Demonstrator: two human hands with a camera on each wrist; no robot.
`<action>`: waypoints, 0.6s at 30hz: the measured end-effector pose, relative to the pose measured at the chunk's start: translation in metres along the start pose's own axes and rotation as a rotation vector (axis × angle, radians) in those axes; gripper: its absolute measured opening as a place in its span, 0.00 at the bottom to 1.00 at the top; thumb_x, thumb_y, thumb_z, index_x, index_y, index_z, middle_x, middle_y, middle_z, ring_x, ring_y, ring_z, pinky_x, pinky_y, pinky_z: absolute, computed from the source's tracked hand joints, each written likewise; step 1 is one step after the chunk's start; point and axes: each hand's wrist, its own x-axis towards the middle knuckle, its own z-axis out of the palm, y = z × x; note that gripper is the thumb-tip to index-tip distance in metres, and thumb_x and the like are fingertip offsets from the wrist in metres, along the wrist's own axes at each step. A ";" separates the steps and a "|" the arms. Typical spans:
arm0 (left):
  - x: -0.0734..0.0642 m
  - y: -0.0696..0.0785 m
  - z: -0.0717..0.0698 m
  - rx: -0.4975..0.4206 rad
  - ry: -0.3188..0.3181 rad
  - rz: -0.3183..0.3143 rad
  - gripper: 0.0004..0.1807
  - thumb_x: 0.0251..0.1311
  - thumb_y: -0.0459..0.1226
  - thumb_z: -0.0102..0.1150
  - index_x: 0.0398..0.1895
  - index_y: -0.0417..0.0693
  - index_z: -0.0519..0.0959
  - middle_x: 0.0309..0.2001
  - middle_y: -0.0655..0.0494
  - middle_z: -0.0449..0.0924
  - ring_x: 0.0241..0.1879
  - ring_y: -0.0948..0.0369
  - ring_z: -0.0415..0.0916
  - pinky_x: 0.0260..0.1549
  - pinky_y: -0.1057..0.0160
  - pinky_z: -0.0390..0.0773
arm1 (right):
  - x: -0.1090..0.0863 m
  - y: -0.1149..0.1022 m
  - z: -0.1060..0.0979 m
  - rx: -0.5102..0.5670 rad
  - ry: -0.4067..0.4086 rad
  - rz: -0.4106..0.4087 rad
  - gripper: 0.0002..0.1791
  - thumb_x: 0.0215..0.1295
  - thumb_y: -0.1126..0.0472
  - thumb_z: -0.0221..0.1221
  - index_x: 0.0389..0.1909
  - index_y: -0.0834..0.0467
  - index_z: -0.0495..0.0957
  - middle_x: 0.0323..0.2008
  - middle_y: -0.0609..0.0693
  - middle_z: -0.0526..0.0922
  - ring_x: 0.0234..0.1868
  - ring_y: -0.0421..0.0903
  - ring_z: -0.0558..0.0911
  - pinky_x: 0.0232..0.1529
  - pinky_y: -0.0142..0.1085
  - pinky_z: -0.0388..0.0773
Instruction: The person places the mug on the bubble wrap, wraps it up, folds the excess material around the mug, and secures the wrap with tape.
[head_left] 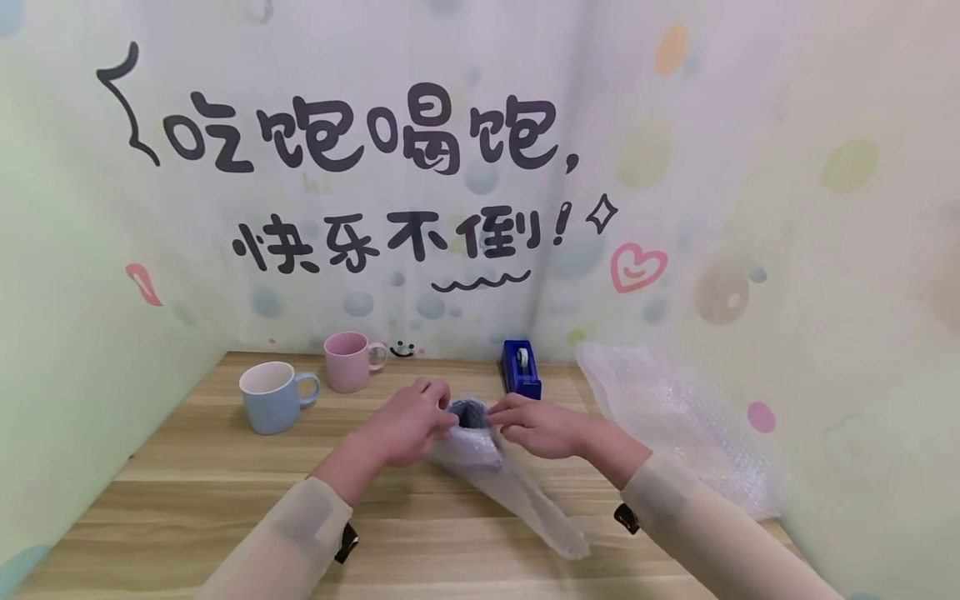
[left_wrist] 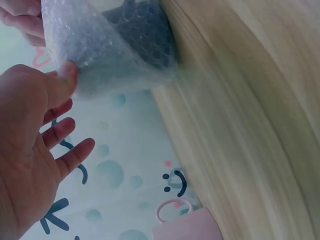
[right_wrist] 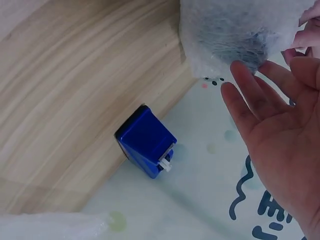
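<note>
A dark grey-blue, cup-shaped thing (left_wrist: 150, 37) stands on the table inside bubble wrap (head_left: 474, 446), whose loose tail trails toward the front right. Its dark round opening faces up in the head view. At the left of the rim, my left hand (head_left: 411, 423) pinches the wrap's upper edge between thumb and forefinger, the other fingers loose. From the right, my right hand (head_left: 542, 425) reaches with nearly straight fingers and touches the wrap at the rim. In the right wrist view its fingertips (right_wrist: 240, 70) lie against the wrapped side.
Behind on the left stand a light blue mug (head_left: 272, 408) and a pink mug (head_left: 347, 367). A blue tape dispenser (head_left: 521, 371) is just beyond the wrapped thing. More bubble wrap sheets (head_left: 675, 417) lie along the right wall. A printed wall backs the wooden table (head_left: 187, 500).
</note>
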 end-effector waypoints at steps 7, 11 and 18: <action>0.006 0.001 0.000 0.025 -0.044 0.000 0.19 0.63 0.22 0.65 0.54 0.43 0.88 0.55 0.48 0.75 0.54 0.51 0.71 0.57 0.51 0.82 | -0.010 0.000 0.019 0.029 0.078 0.004 0.27 0.80 0.63 0.52 0.76 0.60 0.76 0.69 0.57 0.75 0.62 0.56 0.85 0.60 0.46 0.85; 0.005 0.002 0.006 -0.091 -0.029 -0.017 0.24 0.66 0.22 0.56 0.65 0.33 0.83 0.58 0.44 0.72 0.58 0.48 0.68 0.59 0.48 0.80 | -0.012 0.002 0.031 0.009 0.137 -0.025 0.28 0.81 0.63 0.55 0.79 0.58 0.74 0.75 0.61 0.70 0.65 0.57 0.82 0.62 0.50 0.83; 0.002 0.004 0.017 -0.304 0.038 -0.104 0.24 0.83 0.35 0.46 0.71 0.29 0.79 0.56 0.43 0.72 0.59 0.47 0.67 0.60 0.45 0.76 | -0.008 0.007 0.044 -0.004 0.201 -0.075 0.27 0.83 0.62 0.56 0.79 0.59 0.73 0.78 0.60 0.72 0.77 0.60 0.76 0.73 0.57 0.78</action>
